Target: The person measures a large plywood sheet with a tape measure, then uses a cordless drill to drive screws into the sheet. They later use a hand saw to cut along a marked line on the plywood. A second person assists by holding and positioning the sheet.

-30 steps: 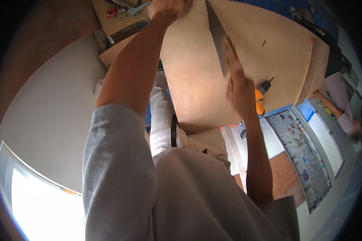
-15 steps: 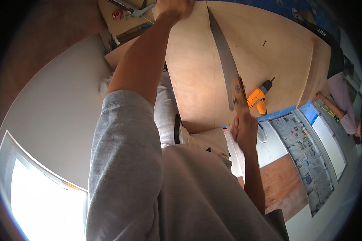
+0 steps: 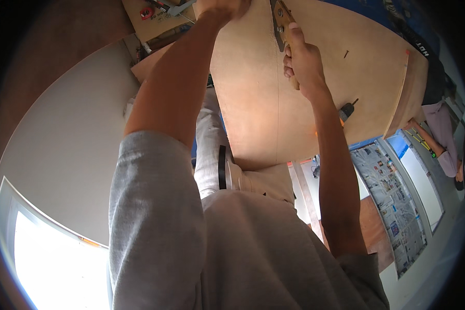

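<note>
My right hand is wrapped round the wooden handle of a handsaw. Its blade stands in a cut near the far edge of a plywood sheet, and most of the blade is hidden. A thin straight line runs down the sheet from there toward me. At the far edge, left of the saw, my left hand rests on the sheet; the frame's top cuts off its fingers. An orange and black cordless drill lies on the sheet, partly covered by my right forearm.
A small screw lies on the plywood. Far left, a board holds a red tape measure and a grey-handled tool. Another person's arm reaches to the sheet's right end. Newspaper covers a panel at the lower right.
My right hand has pushed the saw forward, away from me, so its handle is now near the far edge. My forearm now covers part of the drill. My left hand has stayed in place.
</note>
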Action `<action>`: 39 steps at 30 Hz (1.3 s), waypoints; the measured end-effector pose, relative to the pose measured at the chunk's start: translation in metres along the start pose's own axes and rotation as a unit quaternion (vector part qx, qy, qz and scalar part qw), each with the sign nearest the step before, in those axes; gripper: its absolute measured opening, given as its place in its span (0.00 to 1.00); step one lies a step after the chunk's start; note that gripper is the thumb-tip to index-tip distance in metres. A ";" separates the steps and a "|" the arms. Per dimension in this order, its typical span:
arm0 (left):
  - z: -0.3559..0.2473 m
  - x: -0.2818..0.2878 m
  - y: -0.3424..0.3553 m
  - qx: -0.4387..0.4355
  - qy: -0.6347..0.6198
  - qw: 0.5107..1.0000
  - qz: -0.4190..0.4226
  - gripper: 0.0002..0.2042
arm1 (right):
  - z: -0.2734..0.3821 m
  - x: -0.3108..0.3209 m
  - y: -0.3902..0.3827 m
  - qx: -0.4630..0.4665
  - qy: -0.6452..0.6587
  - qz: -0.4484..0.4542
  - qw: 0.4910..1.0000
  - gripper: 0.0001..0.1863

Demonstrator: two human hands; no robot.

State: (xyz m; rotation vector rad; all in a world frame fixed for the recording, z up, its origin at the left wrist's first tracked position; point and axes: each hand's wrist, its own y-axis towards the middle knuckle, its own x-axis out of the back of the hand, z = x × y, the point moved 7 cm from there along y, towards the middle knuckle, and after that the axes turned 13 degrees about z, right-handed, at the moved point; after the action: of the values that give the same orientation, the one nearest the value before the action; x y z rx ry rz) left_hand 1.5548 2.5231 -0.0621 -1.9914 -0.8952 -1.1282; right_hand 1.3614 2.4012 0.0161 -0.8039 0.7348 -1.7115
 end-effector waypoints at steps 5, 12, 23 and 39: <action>-0.001 0.002 0.004 0.002 0.043 0.999 -0.004 0.25 | -0.001 0.000 -0.100 0.038 -0.066 -0.003 0.997 0.34; -0.003 -0.008 -0.006 -0.109 0.078 0.973 -0.187 0.19 | -0.090 0.023 -0.277 -0.136 0.045 -0.030 0.989 0.31; -0.018 -0.001 -0.011 -0.163 0.181 0.958 -0.152 0.12 | 0.003 -0.002 -0.007 -0.050 -0.011 -0.006 0.999 0.36; -0.032 0.019 -0.039 -0.255 0.317 0.846 -0.345 0.08 | -0.068 0.024 -0.211 -0.026 -0.095 -0.011 0.995 0.31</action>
State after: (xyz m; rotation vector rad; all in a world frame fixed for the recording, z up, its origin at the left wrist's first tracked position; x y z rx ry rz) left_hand 1.5163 2.5225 -0.0241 -1.4488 -1.0286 -2.4718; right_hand 1.1858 2.4373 0.1480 -1.0000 0.6445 -1.6153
